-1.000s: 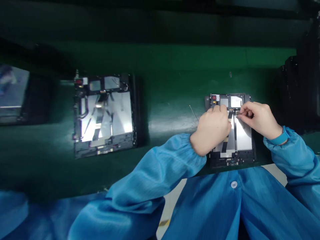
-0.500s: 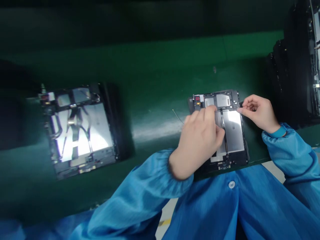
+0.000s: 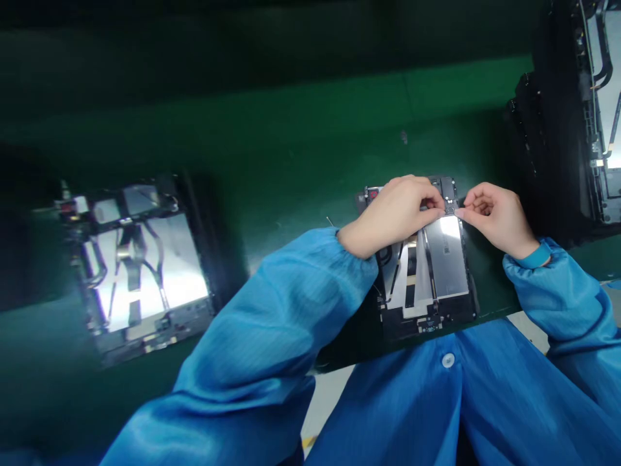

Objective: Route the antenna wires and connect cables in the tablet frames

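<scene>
An opened tablet (image 3: 449,268) with bare silver panels, flat ribbon cables and small boards lies on the green surface in front of me. My left hand (image 3: 400,210) reaches across its upper half, thumb and fingertips pinched together over the upper right part. Whatever sits between those fingertips is too small to make out. At the tablet's upper right edge, my right hand (image 3: 499,217) has its thumb and forefinger closed, almost meeting the left fingertips. The content of that pinch also cannot be made out. The left hand and forearm hide the tablet's upper left area.
To the left, another opened tablet (image 3: 179,259) lies on a dark stack, slightly blurred. Stacked dark tablet parts (image 3: 553,142) rise at the right, with an opened tablet (image 3: 612,97) on top. The green work surface (image 3: 310,129) runs between them.
My left hand has moved up and right across the tablet, uncovering its lower left cables. My right hand stays at the upper right edge. The view has shifted slightly.
</scene>
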Action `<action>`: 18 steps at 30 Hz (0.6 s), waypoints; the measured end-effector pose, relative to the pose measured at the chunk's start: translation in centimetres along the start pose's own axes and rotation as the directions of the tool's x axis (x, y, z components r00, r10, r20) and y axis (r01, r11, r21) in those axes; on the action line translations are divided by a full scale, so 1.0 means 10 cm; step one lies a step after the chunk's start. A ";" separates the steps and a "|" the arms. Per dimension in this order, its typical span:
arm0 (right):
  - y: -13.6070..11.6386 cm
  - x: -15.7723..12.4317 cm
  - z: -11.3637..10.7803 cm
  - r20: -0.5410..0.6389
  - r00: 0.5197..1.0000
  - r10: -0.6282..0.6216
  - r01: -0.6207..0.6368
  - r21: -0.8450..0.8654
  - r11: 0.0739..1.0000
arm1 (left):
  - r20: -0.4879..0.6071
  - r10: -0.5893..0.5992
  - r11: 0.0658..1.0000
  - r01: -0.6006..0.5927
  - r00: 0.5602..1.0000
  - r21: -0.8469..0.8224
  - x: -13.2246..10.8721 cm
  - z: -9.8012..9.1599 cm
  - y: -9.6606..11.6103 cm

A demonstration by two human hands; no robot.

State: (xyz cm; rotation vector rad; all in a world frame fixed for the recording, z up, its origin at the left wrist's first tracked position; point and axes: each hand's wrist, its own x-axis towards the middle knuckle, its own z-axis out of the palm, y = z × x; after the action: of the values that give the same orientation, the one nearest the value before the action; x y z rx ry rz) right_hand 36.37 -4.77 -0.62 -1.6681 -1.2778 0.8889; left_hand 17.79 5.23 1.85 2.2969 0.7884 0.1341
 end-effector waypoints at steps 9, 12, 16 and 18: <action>0.01 -0.01 -0.05 -0.022 1.000 0.010 -0.011 -0.043 0.999 | -0.020 -0.022 1.000 0.022 1.000 0.017 0.05 0.01 0.02; 0.02 0.00 -0.06 -0.044 0.999 0.004 -0.004 -0.013 1.000 | -0.022 -0.020 0.998 0.022 1.000 0.064 0.06 0.03 0.04; -0.01 0.03 -0.01 -0.079 0.997 0.002 0.008 0.126 0.992 | -0.045 0.097 0.995 -0.095 0.994 0.042 0.07 0.05 0.06; -0.02 0.05 0.05 -0.085 0.996 -0.008 0.025 0.200 0.980 | -0.072 0.142 0.990 -0.143 0.987 -0.002 0.08 0.08 0.06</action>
State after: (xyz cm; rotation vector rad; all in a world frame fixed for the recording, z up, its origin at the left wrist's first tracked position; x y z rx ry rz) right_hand 35.97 -4.19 -0.67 -1.5181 -1.1051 0.8973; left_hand 18.97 4.93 1.55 2.3523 0.6575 0.2848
